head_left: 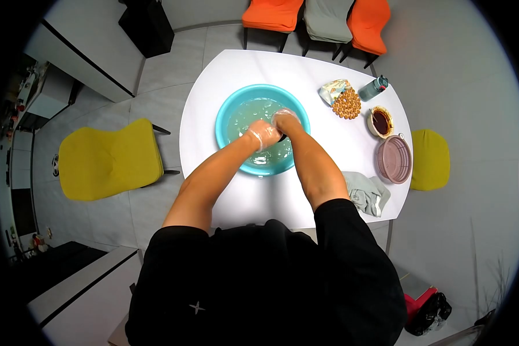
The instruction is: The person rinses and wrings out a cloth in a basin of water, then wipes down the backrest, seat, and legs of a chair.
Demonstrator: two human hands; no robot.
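A turquoise basin [221, 127] of cloudy, bubbly water [254, 109] stands on the white table. Over the water, inside its rim, are both hands in clear plastic gloves. My left hand [263, 134] is closed, its fingers turned toward the other hand. Close beside it on the right, my right hand [286, 120] bends down with curled fingers. A small dark thing [282, 138] shows between the hands, partly hidden by them; its kind cannot be made out.
To the right on the table [328, 138] are a patterned packet [333, 90], a cluster of round brown pieces [347, 105], a bottle [373, 88], a bowl of dark liquid [380, 122], a pink basket [394, 160] and a grey cloth [364, 193]. Yellow chairs [112, 161] flank the table.
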